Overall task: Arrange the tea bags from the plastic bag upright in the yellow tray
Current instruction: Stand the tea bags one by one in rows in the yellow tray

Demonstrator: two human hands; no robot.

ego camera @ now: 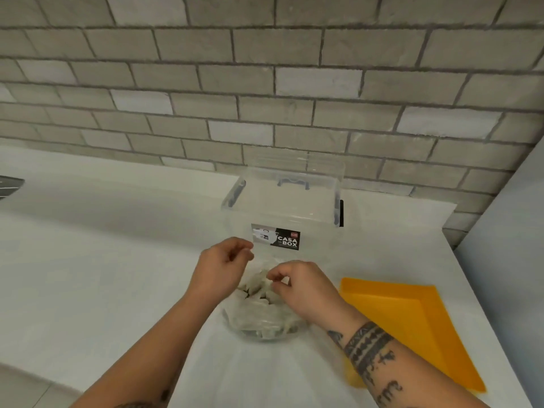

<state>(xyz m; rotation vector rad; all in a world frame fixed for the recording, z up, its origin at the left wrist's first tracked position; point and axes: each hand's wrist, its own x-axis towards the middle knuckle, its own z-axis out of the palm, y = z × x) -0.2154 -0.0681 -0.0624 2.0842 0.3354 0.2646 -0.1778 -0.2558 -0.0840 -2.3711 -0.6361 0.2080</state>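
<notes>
Both forearms come in from the bottom of the shot, the right one with dark band tattoos, meeting over a clear plastic bag (265, 316) sitting on the white counter (103, 260). Left hand (220, 267) is up at the bag's far-left edge with fingers curled in like it's pinching the thin plastic, though it's too blurry to be sure what it's got. Right hand (300, 285) is at the bag's mouth, fingertips pinched together on either the plastic or one of the tea bags (256, 285), can't tell which. Those are a pale pile inside the bag, lying every which way. Yellow tray (406, 325) sits just to the right of the bag, partly under the right arm. Behind the hands there's a clear storage box (282, 201) with a black label, up near the grey brick wall (265, 69).
</notes>
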